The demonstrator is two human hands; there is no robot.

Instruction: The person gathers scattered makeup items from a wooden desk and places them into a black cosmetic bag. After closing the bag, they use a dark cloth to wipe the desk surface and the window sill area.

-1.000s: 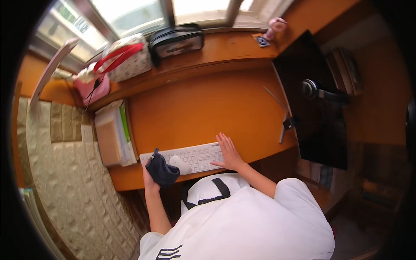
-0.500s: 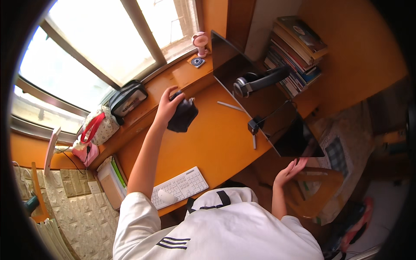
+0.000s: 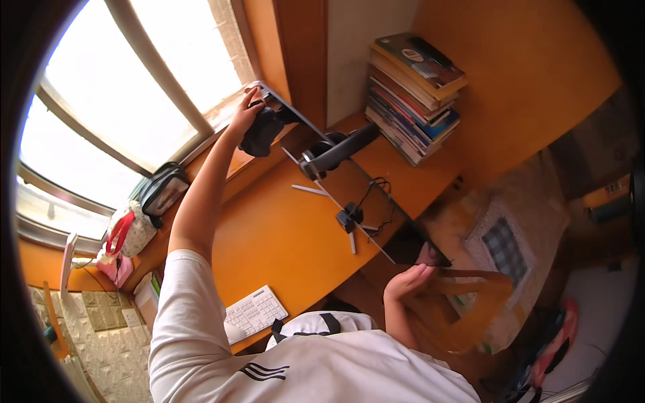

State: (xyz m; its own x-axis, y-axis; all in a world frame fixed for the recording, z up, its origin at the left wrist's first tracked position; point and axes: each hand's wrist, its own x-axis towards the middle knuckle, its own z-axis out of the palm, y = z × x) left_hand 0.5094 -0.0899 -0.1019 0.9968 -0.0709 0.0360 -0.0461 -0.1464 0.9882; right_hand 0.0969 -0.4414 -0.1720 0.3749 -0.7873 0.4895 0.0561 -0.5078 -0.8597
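My left hand point(image 3: 247, 114) is raised at the far left end of a thin black monitor point(image 3: 398, 213), its fingers closed on a limp black cloth point(image 3: 261, 136). The cloth hangs down against that end of the monitor. At the monitor's opposite end, my right hand point(image 3: 407, 282) has its fingers together against the corner, thumb side partly hidden. A dark pair of headphones point(image 3: 336, 151) hangs over the monitor between my hands. A small black webcam-like device point(image 3: 349, 217) with a looped cable sits farther along its edge.
A tall stack of books point(image 3: 413, 101) stands behind the monitor. On the orange desk point(image 3: 269, 228) lies a white keyboard point(image 3: 255, 313) with a white mouse point(image 3: 233, 332). Bags point(image 3: 161, 189) line the window ledge. A wooden chair point(image 3: 480, 309) stands at my right.
My left hand has carried the cloth from above the desk out to the monitor's far left end. My right hand has closed in on the monitor's near corner. The view has shifted.
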